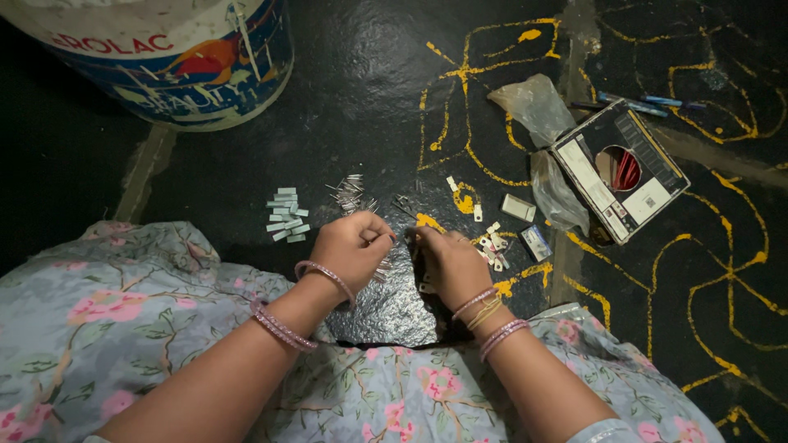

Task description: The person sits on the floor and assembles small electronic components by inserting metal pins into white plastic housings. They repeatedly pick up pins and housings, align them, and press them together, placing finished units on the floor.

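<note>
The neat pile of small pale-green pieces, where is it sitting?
In the head view, the pile of pale-green pieces lies on the dark floor, left of the left hand, below the paint bucket.

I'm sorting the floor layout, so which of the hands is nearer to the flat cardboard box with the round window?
Right. The right hand lies down-left of the cardboard box, with small parts between them. The left hand is farther left, beyond the right hand.

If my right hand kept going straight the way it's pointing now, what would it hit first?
The right hand points up and left, toward the left hand. It would most likely meet the left hand's fingers first; depth is unclear.
</note>
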